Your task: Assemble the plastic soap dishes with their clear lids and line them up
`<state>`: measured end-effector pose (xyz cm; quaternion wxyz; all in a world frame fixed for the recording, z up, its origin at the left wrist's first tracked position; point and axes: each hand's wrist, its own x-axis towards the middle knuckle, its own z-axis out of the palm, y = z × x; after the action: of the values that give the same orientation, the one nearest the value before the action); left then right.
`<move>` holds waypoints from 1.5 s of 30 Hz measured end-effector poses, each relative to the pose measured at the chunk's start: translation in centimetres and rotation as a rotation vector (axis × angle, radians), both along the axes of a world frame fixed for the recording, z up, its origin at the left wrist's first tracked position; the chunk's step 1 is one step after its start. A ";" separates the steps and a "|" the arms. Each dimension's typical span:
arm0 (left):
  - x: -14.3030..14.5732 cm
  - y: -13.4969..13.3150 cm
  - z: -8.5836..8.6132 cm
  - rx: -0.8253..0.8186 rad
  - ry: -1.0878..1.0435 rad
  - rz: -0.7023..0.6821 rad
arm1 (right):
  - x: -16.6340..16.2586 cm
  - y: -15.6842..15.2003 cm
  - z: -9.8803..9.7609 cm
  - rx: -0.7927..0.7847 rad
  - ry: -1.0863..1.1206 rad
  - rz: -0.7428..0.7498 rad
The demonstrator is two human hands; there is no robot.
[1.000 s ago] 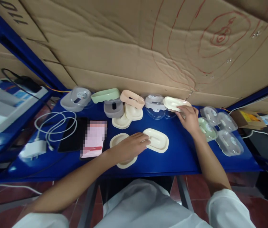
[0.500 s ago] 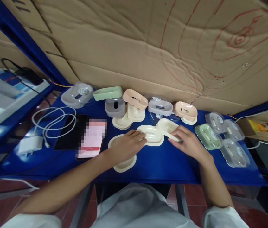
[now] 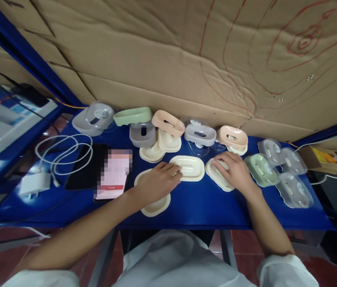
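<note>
Several shallow cream oval trays, which look like soap dish bases, lie on the blue table. My left hand (image 3: 163,179) has its fingers closed at the left end of the middle cream tray (image 3: 192,175). It reaches over two more cream trays, a near one (image 3: 156,208) and one partly hidden behind it. At the right, my right hand (image 3: 233,168) bends over another cream tray (image 3: 214,175) lying on the table, its thumb and fingers at the upper rim. That hand covers part of the tray.
Along the cardboard wall (image 3: 144,59) stand a green soap dish (image 3: 133,116), grey soap dishes (image 3: 142,137) and peach ones (image 3: 168,122). Clear-lidded dishes (image 3: 294,191) sit at the right. On the left lie a phone (image 3: 113,171), a white cable (image 3: 63,153) and a charger (image 3: 35,183).
My right hand has moved right and laid its tilted cream tray flat, apart from the middle tray it overlapped before. My left hand has stayed nearly still.
</note>
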<state>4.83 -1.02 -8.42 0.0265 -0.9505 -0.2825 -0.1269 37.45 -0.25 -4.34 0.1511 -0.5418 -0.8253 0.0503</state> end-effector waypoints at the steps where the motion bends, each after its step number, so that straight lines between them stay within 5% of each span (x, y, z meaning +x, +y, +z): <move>1: 0.0 0.0 0.0 0.000 -0.004 -0.001 | -0.5 1.0 -0.3 0.080 -0.006 -0.008; 8: 0.0 0.1 0.0 -0.014 0.001 -0.011 | -2.1 5.9 -2.4 0.264 0.010 0.008; 15: 0.2 -0.4 0.9 0.068 -0.037 0.059 | -1.9 0.5 -0.8 0.223 0.116 0.303; 21: -0.1 0.2 1.5 0.055 -0.061 0.039 | -4.5 -1.5 -1.7 0.089 0.073 0.484; 34: 0.1 0.4 0.6 0.047 -0.030 -0.007 | -5.6 -2.0 -2.1 0.168 -0.291 0.464; 39: 0.0 0.3 0.5 0.065 -0.040 -0.023 | -4.3 -1.2 -1.8 0.073 -0.170 0.465; 45: -0.3 0.4 0.8 0.009 -0.065 -0.012 | 1.6 -0.3 -0.8 -0.201 -0.142 0.041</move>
<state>4.55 -0.64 -7.66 0.0210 -0.9474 -0.2769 -0.1590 39.06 -0.57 -5.15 0.0360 -0.5395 -0.8356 0.0973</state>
